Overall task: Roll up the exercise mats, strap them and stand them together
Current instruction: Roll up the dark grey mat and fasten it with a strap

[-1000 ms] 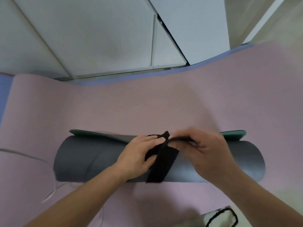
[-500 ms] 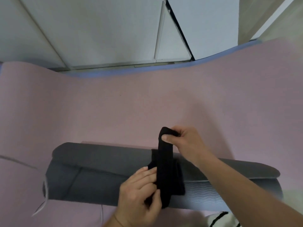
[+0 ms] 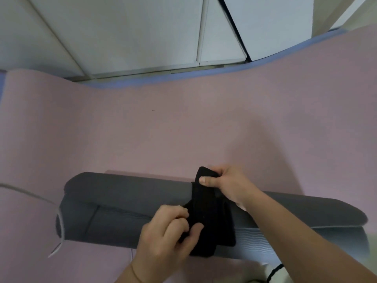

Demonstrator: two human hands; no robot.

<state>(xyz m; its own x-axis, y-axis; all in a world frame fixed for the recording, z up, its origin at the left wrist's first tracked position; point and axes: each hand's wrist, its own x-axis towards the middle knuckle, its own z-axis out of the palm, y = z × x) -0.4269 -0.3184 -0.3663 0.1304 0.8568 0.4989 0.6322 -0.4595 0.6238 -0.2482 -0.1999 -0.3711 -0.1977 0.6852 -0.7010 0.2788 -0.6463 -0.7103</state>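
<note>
A rolled dark grey exercise mat (image 3: 126,209) lies across the lower part of the view, on top of a flat pink mat (image 3: 183,127). A black strap (image 3: 210,217) wraps around the roll near its middle. My right hand (image 3: 226,184) pinches the strap's far end at the top of the roll, thumb on top. My left hand (image 3: 169,235) grips the strap's near part on the front of the roll, with its thumb pressed against the fabric.
White cabinet panels (image 3: 132,33) stand beyond the pink mat's blue far edge (image 3: 142,81). A thin white cord (image 3: 59,221) curls at the roll's left end. A white item with a black cord (image 3: 275,272) pokes in at the bottom right.
The roll has turned, so its green edge no longer shows. My right hand pulled the strap end up over the roll, then lowered it slightly. My left hand shifted to the near side.
</note>
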